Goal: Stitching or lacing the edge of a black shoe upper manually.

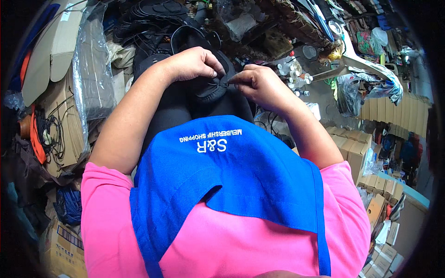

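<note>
A black moccasin-style shoe (211, 95) rests on my lap, its rounded, stitched toe pointing toward me. Across its upper lies a small dark lace (223, 84) that looks like a bow. My left hand (197, 64) is closed over the shoe's left side, thumb and fingers pinched together; what lies between them is hidden. From the right, my right hand (264, 85) reaches in with its fingertips pinched on the lace's end. Black trousers and a blue apron (232, 171) lie beneath and in front of the shoe.
More black shoes and cords (153, 21) are heaped beyond my knees. Flattened cardboard (60, 51) and plastic-wrapped sheets stand at the left. Small bottles (294, 74) cluster right of my right hand, with stacked cardboard boxes (350, 146) behind my right elbow.
</note>
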Action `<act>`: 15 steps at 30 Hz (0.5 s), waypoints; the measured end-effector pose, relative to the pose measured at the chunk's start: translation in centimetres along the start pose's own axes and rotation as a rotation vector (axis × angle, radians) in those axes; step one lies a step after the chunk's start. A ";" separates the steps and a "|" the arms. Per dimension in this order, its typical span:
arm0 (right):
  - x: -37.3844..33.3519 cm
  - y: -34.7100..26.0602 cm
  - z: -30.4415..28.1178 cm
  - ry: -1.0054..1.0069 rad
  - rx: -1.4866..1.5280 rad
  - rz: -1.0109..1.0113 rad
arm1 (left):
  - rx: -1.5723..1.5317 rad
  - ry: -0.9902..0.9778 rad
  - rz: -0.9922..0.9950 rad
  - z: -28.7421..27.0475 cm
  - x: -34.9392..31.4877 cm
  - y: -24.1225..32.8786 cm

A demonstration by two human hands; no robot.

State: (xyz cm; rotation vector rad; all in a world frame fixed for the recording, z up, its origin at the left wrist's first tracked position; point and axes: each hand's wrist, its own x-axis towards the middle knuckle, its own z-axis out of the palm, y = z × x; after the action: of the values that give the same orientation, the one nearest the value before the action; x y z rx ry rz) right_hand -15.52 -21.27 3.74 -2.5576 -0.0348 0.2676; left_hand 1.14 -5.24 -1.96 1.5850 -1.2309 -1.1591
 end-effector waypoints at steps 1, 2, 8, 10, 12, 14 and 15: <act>0.1 0.2 0.1 -0.005 0.038 -0.008 | -0.028 -0.015 -0.004 -0.1 0.0 -0.2; 0.2 0.6 0.1 -0.004 0.037 -0.008 | -0.055 -0.031 -0.008 -0.1 0.0 -0.3; 1.0 0.1 -0.8 -0.056 -0.026 -0.001 | -0.032 0.011 0.003 0.1 0.0 -0.3; 1.4 0.0 -0.8 -0.051 -0.074 -0.058 | -0.034 0.013 0.009 0.2 0.1 -0.5; 1.5 0.3 -1.0 -0.073 -0.067 -0.080 | -0.035 0.014 0.015 0.3 0.1 -0.6; 1.7 0.5 -1.2 -0.091 -0.060 -0.108 | -0.075 -0.006 0.007 0.3 0.1 -0.9; 1.8 0.4 -1.5 -0.107 -0.081 -0.097 | -0.072 -0.005 0.006 0.3 0.1 -0.9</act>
State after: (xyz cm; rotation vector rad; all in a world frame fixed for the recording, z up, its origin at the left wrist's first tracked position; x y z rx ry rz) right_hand -13.42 -22.26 4.47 -2.6099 -0.2142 0.3725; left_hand 1.11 -5.20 -2.94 1.5249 -1.1830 -1.1915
